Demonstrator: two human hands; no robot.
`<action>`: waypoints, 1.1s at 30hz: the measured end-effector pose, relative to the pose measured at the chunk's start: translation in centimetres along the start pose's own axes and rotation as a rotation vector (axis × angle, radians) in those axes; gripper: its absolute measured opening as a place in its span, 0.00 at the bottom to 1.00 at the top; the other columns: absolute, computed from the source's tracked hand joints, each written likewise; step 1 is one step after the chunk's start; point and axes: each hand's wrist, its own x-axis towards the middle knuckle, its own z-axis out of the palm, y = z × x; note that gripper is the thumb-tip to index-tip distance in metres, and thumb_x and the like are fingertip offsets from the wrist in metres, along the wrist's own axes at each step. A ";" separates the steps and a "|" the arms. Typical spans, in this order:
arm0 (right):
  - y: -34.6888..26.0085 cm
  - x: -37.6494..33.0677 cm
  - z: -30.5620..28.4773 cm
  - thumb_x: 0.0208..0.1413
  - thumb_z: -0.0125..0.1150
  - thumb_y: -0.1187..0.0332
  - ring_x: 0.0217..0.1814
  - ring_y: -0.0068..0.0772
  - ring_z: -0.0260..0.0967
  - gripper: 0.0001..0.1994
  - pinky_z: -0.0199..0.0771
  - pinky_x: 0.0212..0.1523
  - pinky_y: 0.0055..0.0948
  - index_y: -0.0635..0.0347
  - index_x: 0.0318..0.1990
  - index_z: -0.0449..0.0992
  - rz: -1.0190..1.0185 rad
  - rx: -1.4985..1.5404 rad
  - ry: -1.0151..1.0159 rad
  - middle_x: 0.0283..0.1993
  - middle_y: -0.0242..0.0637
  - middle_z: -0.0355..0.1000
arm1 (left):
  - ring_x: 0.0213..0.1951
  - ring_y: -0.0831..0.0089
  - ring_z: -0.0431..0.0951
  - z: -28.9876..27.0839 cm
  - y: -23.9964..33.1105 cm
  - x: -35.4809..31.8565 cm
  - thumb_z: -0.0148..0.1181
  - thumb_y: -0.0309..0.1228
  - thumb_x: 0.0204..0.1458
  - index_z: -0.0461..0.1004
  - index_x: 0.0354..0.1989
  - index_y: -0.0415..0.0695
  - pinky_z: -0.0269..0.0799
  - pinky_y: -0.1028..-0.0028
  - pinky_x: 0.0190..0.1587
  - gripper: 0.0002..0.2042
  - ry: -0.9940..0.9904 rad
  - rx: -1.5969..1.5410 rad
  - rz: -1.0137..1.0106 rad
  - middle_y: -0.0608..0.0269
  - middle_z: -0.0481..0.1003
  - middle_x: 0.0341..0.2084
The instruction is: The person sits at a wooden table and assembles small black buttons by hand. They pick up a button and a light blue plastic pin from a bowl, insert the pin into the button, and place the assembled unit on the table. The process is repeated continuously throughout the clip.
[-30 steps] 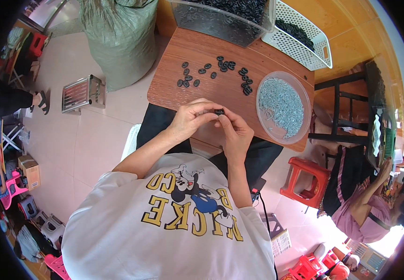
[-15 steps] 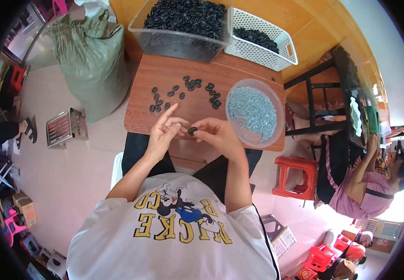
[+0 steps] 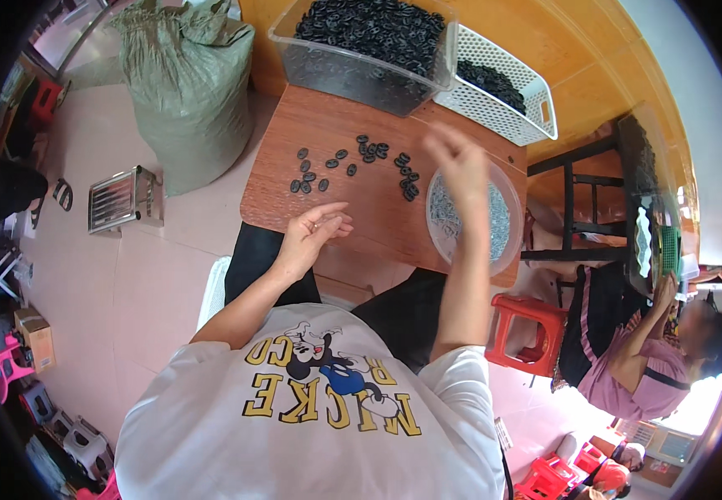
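Note:
My left hand [image 3: 315, 229] hovers over the near edge of the small wooden table [image 3: 353, 196], fingers loosely curled and apart; I cannot see anything in it. My right hand [image 3: 459, 160] is raised and blurred above the round clear bowl [image 3: 507, 242] of small silvery parts, fingers spread. Several small black oval rings [image 3: 361, 158] lie scattered on the table beyond my left hand.
A clear bin [image 3: 361, 50] full of black rings and a white basket [image 3: 503, 87] stand at the table's far side. A green sack [image 3: 182, 92] and a metal rack [image 3: 115, 198] are to the left. Right: a dark stand [image 3: 586, 200], red stool [image 3: 523, 329], seated person [image 3: 644, 358].
My hands were together at the table's near edge, working on a small black piece. They have parted: the right hand has lifted toward the bowl, the left stays low.

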 end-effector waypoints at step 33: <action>-0.3 -13.8 5.5 0.52 0.52 0.80 0.56 0.48 0.64 0.14 0.67 0.52 0.35 0.66 0.47 0.72 0.073 -0.106 0.161 0.53 0.50 0.66 | 0.38 0.72 0.77 -0.3 -0.1 0.0 0.52 0.24 0.55 0.72 0.46 0.34 0.73 0.75 0.45 0.11 0.009 0.006 -0.020 0.53 0.76 0.37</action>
